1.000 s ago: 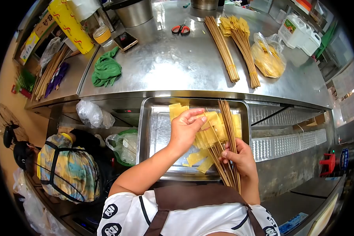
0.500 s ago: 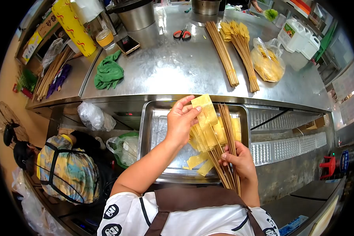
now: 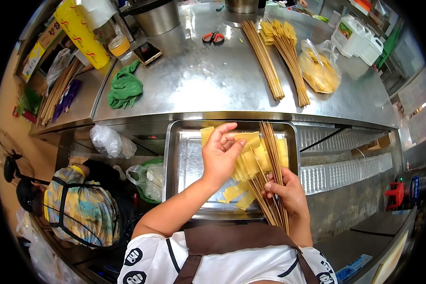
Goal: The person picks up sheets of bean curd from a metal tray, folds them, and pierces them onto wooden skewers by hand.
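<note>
My left hand is over a steel tray, its thumb and fingers closed on a thin yellow sheet that looks like tofu skin. One corner of the sheet sticks out left of the fingers; the rest is partly hidden behind them. My right hand grips a bundle of thin wooden skewers at the tray's right side. Beneath and beside that bundle, more yellow sheets lie overlapping, with skewers running down from them. Loose yellow scraps rest on the tray floor.
The steel tray sits against the steel counter. On the counter are skewer bundles, a bag of yellow sheets, scissors, a green cloth and a phone. Someone crouches at lower left.
My left hand has turned, and the yellow sheet that stood upright above the tray now lies lower, reaching left behind the fingers. My right hand keeps its grip. The view has shifted slightly.
</note>
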The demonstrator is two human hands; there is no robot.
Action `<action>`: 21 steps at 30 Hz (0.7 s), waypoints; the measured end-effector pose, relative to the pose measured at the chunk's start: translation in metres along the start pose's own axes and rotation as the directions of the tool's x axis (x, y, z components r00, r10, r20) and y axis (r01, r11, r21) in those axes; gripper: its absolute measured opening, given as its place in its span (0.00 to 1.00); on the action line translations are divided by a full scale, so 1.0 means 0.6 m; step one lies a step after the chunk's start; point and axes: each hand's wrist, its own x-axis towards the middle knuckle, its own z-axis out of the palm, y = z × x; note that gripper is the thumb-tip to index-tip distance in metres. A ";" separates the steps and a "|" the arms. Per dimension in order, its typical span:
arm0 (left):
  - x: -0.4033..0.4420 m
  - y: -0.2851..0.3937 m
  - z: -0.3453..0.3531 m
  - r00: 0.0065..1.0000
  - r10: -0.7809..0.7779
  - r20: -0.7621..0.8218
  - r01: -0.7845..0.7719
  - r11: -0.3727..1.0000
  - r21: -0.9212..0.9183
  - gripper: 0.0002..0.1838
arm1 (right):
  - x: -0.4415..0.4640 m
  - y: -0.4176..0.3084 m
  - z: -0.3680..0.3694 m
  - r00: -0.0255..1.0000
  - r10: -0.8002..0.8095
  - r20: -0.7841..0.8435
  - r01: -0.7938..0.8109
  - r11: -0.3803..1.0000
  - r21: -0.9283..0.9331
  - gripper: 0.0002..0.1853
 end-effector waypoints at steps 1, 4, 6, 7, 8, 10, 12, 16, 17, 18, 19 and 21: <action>-0.006 -0.005 -0.001 1.000 -0.015 0.009 0.014 0.999 0.044 0.19 | 0.000 0.000 0.000 1.000 0.003 -0.005 -0.003 1.000 0.000 0.11; -0.004 -0.006 0.003 0.999 0.012 -0.032 -0.012 1.000 -0.014 0.14 | 0.000 0.000 0.000 1.000 0.005 -0.005 -0.005 1.000 0.000 0.11; 0.007 -0.001 0.006 0.998 0.005 -0.056 -0.006 1.000 -0.010 0.14 | 0.001 0.000 0.001 1.000 0.004 0.006 -0.004 1.000 0.010 0.11; 0.013 0.001 0.006 0.997 0.000 -0.080 -0.001 1.000 -0.006 0.14 | 0.001 0.000 0.002 1.000 0.005 0.008 -0.005 1.000 0.008 0.11; 0.018 0.000 0.004 0.997 0.001 -0.083 -0.002 1.000 -0.006 0.14 | 0.001 -0.001 0.002 1.000 0.006 0.012 -0.006 1.000 0.016 0.11; 0.026 -0.003 -0.001 0.995 -0.035 -0.088 0.042 0.996 0.076 0.13 | 0.002 -0.001 0.002 1.000 0.008 0.015 -0.008 1.000 0.024 0.10; 0.026 0.007 0.002 0.994 -0.083 -0.073 0.085 0.996 0.020 0.12 | 0.001 0.002 0.000 1.000 0.010 0.011 -0.010 1.000 0.005 0.11; 0.033 0.006 -0.005 0.997 -0.071 -0.004 0.071 0.997 -0.027 0.07 | 0.002 0.002 -0.001 1.000 0.007 0.013 -0.007 1.000 0.004 0.11; 0.037 0.007 -0.009 0.997 -0.071 -0.005 0.071 0.997 -0.028 0.07 | 0.003 0.004 -0.002 1.000 0.001 0.020 -0.002 1.000 0.005 0.11; 0.041 0.009 -0.014 0.995 -0.099 0.029 0.098 0.994 0.053 0.06 | 0.004 0.005 -0.003 1.000 -0.004 0.028 0.004 1.000 0.007 0.11; 0.044 0.011 -0.018 0.990 -0.130 0.061 0.121 0.984 0.134 0.06 | 0.004 0.005 -0.003 1.000 -0.003 0.028 0.003 1.000 0.006 0.11; 0.046 0.017 -0.020 0.986 -0.143 0.081 0.129 0.980 0.153 0.06 | 0.004 0.005 -0.003 1.000 -0.004 0.027 0.004 1.000 0.002 0.11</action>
